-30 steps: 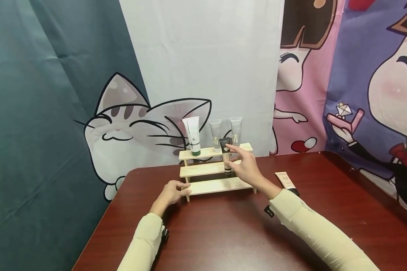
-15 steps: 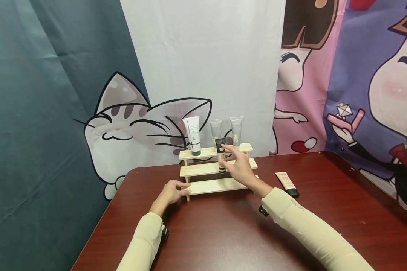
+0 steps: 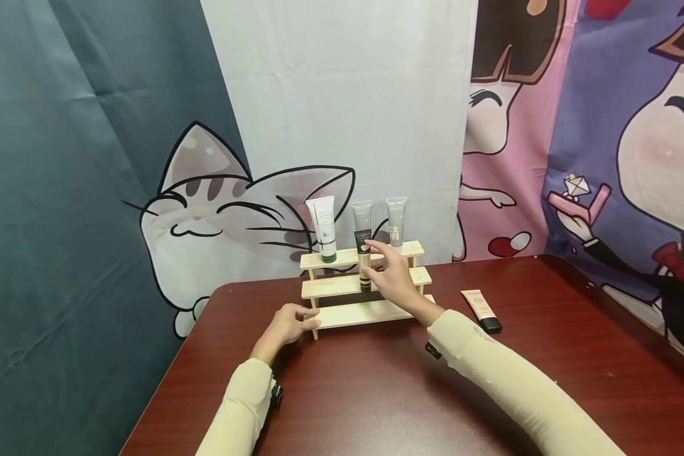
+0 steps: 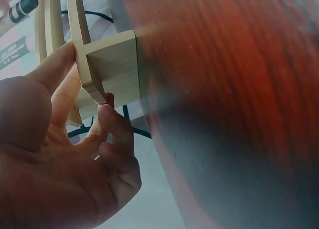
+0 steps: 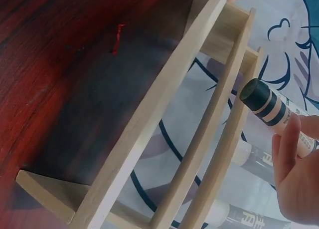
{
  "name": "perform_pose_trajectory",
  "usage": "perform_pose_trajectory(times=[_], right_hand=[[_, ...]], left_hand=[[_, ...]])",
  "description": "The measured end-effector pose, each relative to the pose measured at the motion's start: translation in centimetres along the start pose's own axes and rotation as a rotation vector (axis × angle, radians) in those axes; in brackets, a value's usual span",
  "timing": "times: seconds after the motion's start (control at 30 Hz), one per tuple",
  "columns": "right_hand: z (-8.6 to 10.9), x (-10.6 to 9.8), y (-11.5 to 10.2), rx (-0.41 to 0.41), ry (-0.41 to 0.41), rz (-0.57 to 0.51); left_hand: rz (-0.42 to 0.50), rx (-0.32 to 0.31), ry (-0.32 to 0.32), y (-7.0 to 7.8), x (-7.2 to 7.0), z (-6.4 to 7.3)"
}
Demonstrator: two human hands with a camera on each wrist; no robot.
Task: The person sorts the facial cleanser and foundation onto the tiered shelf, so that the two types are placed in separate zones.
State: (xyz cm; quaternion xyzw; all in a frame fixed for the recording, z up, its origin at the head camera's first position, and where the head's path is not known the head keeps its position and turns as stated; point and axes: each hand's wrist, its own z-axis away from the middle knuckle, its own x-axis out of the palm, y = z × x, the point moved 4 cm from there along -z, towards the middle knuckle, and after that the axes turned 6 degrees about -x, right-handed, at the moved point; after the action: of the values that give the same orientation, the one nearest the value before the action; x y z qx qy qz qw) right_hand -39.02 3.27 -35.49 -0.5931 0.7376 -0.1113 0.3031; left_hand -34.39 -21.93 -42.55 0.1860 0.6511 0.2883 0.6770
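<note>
A three-tier wooden display rack [image 3: 359, 313] stands on the table. My left hand [image 3: 285, 324] pinches the left end of its lowest shelf between thumb and fingers, seen closely in the left wrist view. My right hand [image 3: 396, 277] holds a small beige cosmetic tube [image 3: 364, 258] with black ends, upright with its dark cap [image 5: 255, 95] downward. That tube is at the middle shelf; whether it touches the wood I cannot tell. On the top shelf stand a white tube [image 3: 323, 228] with a green cap and two grey tubes, the left one [image 3: 362, 214] partly hidden and the right one [image 3: 396, 220].
A pale pink tube [image 3: 481, 309] with a black cap lies on the red-brown table [image 3: 365, 392], right of the rack. Behind the table hangs a cartoon-printed cloth [image 3: 353, 95]. A short red thread [image 5: 117, 38] shows in the right wrist view.
My right hand has moved left with the beige tube along the middle shelf, from before the right grey tube to before the left one. The left hand stays on the rack.
</note>
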Motion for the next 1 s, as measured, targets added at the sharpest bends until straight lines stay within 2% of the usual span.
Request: perform_pose_trajectory(times=[0.27,1.0], right_hand=[[-0.4,0.6,0.2,-0.014,0.012,0.047],[-1.0,2.6,0.2,0.040,-0.004,-0.001]], left_hand=[[0.001,0.024,0.012,0.1,-0.1,0.0],[0.011,0.010,0.007,0.1,0.0,0.1]])
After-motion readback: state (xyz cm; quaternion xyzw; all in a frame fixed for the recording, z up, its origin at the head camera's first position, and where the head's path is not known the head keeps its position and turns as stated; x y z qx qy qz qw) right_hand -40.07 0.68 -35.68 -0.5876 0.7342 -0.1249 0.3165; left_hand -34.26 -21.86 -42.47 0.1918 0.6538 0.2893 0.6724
